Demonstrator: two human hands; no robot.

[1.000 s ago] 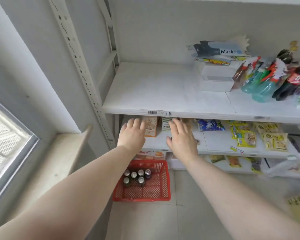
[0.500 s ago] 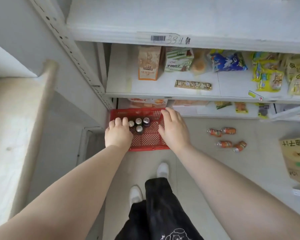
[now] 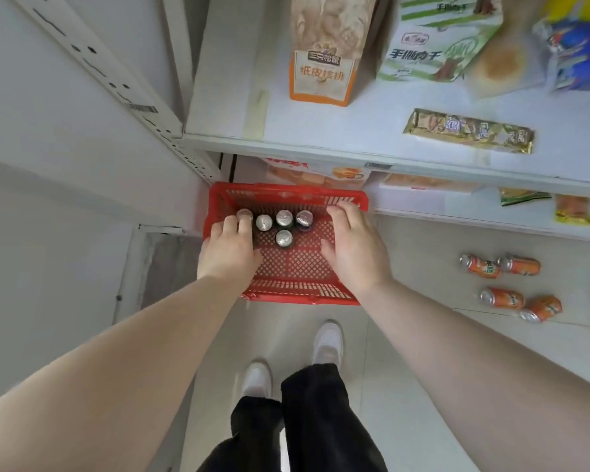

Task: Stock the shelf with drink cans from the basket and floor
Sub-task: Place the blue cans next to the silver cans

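Lower, over latticed basket (image 3: 288, 191): left hand (image 3: 227, 253) loosely on round can (image 3: 244, 212), right hand (image 3: 355, 248) slack.

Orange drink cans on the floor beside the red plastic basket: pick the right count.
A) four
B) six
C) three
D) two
A: four orange drink cans lie on their sides on the tiled floor, in a loose cluster to the right of the red plastic basket.
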